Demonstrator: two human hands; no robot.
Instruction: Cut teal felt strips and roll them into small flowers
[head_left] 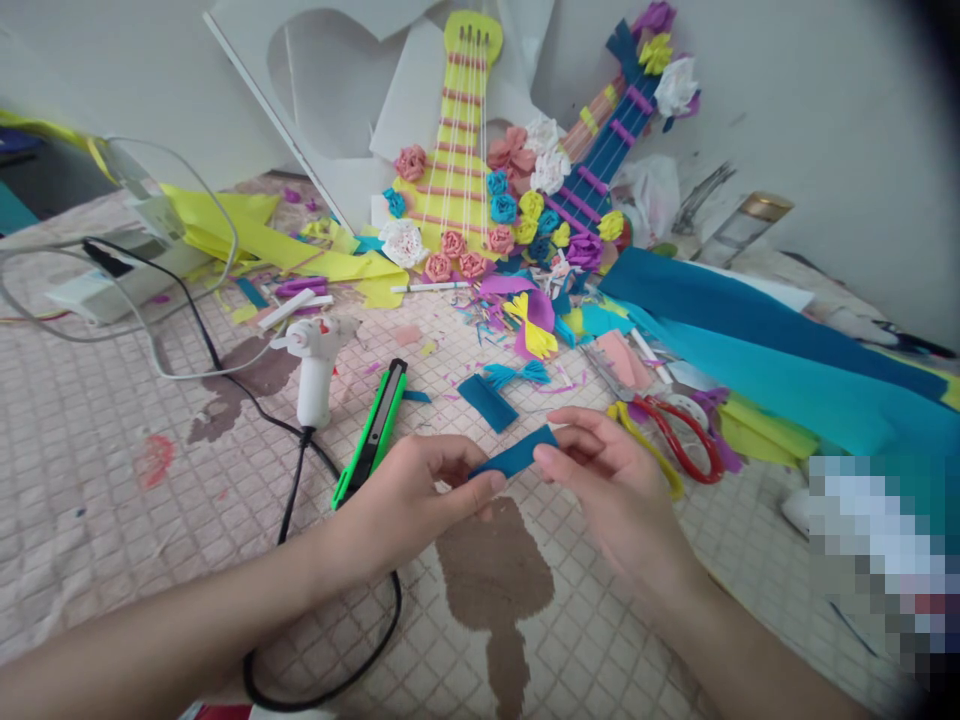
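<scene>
Item 1: dark blue paper strip (517, 455), apparently crepe. Location: between your two hands, just above the desk (600, 640), its length slanting up toward the far right corner.

Grip, left hand (427, 480): narrow, your thumb and fingers pinching the strip's left end.

Grip, right hand (611, 465): narrow, pinching the right end, your thumb at its lower corner.

Handling, as judged: very light, soft, hardly slippery; apt to crease, stretch or tear under a hard pull. Best held by the two short ends with light fingertip pressure, leaving the middle flat.

Item 2: dark blue paper piece (489, 402), lying beyond your fingers, toward the desk's far edge.

Item 3: green utility knife (375, 430), on the side of your left hand nearer the desk's left edge.

Item 4: red-handled scissors (651, 404), beyond your right hand, toward the right edge.
</scene>
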